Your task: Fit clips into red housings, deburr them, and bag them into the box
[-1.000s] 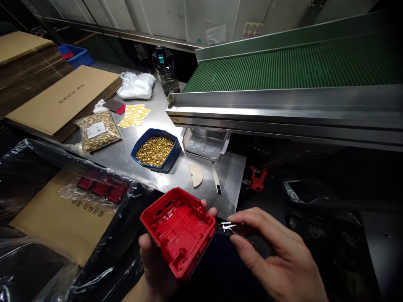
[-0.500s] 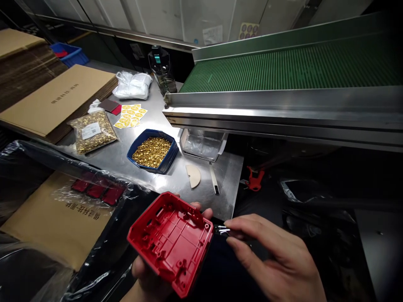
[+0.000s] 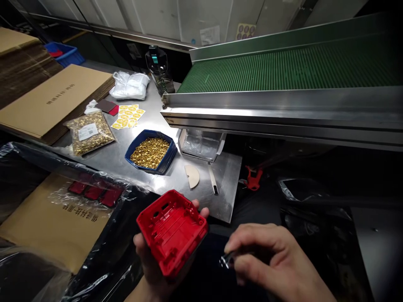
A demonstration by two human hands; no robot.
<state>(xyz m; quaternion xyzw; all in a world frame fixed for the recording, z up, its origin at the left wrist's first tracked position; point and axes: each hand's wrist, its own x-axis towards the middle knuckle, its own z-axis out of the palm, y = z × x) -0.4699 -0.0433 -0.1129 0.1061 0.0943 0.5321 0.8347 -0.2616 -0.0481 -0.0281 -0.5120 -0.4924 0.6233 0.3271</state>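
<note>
Metal tool (image 3: 225,261) mostly invisible inside right hand (image 3: 270,258).

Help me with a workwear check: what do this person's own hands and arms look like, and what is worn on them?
The left hand and right hand are both bare, without gloves. No ring, watch or bracelet shows, though some fingers are partly hidden. No sleeve is in view on either arm.

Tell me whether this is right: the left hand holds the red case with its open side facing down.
The open side is wrong: the head view shows it facing up. The left hand does hold the red case.
</note>
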